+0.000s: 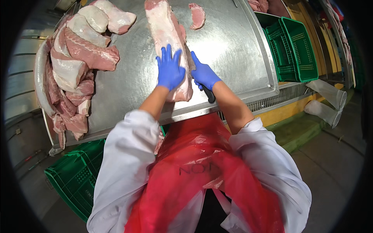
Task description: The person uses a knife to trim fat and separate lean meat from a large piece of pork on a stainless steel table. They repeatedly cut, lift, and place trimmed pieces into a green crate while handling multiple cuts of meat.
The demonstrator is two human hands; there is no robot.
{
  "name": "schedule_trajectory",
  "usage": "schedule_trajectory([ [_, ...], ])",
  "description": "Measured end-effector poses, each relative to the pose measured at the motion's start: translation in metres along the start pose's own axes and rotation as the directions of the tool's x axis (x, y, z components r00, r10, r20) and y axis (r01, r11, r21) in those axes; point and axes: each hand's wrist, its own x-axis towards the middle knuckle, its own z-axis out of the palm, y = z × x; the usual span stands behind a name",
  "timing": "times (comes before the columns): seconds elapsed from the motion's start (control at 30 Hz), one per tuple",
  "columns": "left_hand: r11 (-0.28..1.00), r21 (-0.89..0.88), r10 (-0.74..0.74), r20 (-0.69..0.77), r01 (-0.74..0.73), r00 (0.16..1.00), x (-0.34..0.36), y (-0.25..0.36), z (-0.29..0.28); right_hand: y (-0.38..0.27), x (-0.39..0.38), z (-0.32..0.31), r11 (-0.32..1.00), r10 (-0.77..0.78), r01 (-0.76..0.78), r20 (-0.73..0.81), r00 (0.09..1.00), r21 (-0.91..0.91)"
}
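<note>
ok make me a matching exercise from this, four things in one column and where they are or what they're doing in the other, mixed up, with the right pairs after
Things
1. left hand
2. right hand
3. small meat piece
4. meat heap

Places and states
A. closed around a black handle
B. piled along the left side of the metal table
C. laid flat, fingers spread, on the long meat slab
D. lying by itself, right of the slab's far end

Right pairs: 1-C, 2-A, 3-D, 4-B
</note>
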Motion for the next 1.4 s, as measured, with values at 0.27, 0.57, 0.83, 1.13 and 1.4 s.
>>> schedule_trajectory([
  [0.27, 1.000, -0.022, 0.003, -0.116, -0.006, 0.993, -0.030, -0.006, 0.011, 0.011, -0.029, 0.038, 0.989, -0.012, 0.003, -0.057, 0.998, -0.150],
  [0.57, 0.989, 0.060, -0.131, -0.063, 0.134, 0.989, -0.004, -0.012, -0.001, 0.081, -0.142, 0.075, 0.908, -0.148, 0.143, 0.019, 0.989, -0.394],
  [0.83, 0.957, 0.214, -0.199, -0.017, 0.198, 0.980, 0.015, -0.071, -0.032, 0.051, -0.233, 0.024, 0.837, -0.056, 0.151, 0.193, 0.980, -0.526],
  [1.13, 0.969, -0.120, -0.230, -0.121, 0.215, 0.966, 0.014, 0.044, 0.059, 0.099, -0.283, -0.071, 0.992, 0.073, -0.093, -0.222, 0.972, -0.083],
  [1.4, 0.953, -0.091, -0.304, -0.286, 0.290, 0.909, 0.233, 0.078, 0.076, 0.102, -0.295, -0.160, 0.978, 0.187, -0.209, -0.419, 0.888, -0.008],
])
